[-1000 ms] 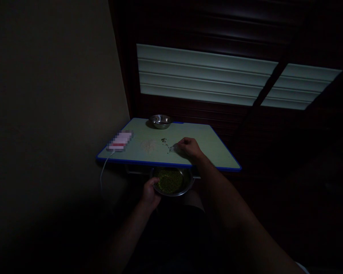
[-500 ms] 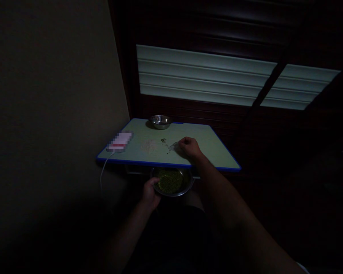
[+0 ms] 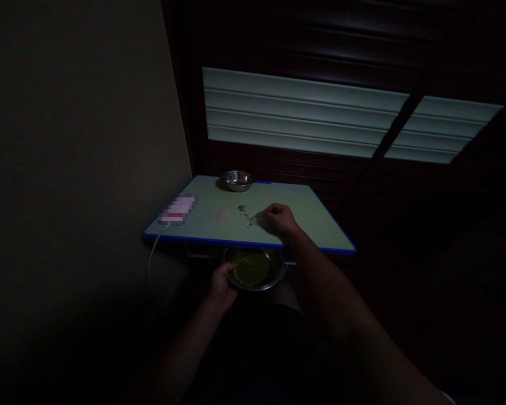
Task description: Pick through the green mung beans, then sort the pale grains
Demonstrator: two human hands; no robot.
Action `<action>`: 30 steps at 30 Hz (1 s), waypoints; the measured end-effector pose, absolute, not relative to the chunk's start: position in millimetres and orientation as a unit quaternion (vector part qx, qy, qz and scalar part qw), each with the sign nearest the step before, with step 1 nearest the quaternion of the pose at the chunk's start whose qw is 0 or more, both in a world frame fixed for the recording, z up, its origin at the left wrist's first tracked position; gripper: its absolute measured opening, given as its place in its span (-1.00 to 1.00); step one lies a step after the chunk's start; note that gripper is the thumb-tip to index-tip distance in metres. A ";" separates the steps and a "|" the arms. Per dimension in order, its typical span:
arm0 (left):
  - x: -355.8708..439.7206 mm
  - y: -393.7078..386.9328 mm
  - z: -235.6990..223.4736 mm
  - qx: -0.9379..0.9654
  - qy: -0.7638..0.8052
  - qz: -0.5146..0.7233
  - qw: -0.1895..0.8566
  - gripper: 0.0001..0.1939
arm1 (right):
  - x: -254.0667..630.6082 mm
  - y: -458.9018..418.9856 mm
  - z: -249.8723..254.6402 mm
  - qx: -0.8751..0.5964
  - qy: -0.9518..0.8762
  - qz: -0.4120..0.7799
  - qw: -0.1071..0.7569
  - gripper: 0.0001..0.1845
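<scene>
A steel bowl (image 3: 273, 273) full of small green grains sits just below the near edge of a pale green table (image 3: 316, 216) with a blue rim. My left hand (image 3: 220, 284) grips this bowl by its left rim. My right hand (image 3: 280, 218) rests on the table with its fingers curled and pinched together beside a few dark grains (image 3: 244, 212). What the fingers hold is too small to make out. A faint pale heap (image 3: 220, 215) lies left of those grains.
A second, smaller steel bowl (image 3: 236, 180) stands at the table's far edge. A blurred flat device (image 3: 177, 208) with a white cable (image 3: 152, 253) lies at the left corner. A wall is close on the left, dark panelling behind.
My right hand has shifted very slightly on the table by the grains. The left hand and the bowl have stayed where they were.
</scene>
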State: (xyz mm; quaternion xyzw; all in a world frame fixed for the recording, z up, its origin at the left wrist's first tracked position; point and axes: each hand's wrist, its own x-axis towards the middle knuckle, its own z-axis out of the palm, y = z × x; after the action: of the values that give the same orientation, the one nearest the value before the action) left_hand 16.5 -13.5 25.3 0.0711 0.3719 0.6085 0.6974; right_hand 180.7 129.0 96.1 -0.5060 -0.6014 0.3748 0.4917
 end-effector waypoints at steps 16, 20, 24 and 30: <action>16.6 -15.2 26.2 0.061 0.370 0.613 0.695 -0.73 | 181.9 129.1 92.5 -0.482 -0.632 0.387 0.468 -0.77; 14.6 -14.7 26.9 0.057 0.364 0.618 0.694 -0.70 | 180.4 132.1 91.5 -0.486 -0.656 0.360 0.452 -0.77; 12.3 -14.0 26.6 0.059 0.361 0.620 0.694 -0.68 | 178.7 132.1 91.8 -0.481 -0.670 0.355 0.439 -0.77; 12.3 -13.3 24.0 0.070 0.358 0.620 0.695 -0.69 | 176.2 122.5 95.3 -0.463 -0.699 0.383 0.388 -0.78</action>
State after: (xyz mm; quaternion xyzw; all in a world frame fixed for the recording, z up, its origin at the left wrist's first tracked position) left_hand 12.3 -13.3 24.0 0.0697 0.3580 0.6198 0.6949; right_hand 176.2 122.5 95.3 -0.4631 -0.6989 0.3832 0.3875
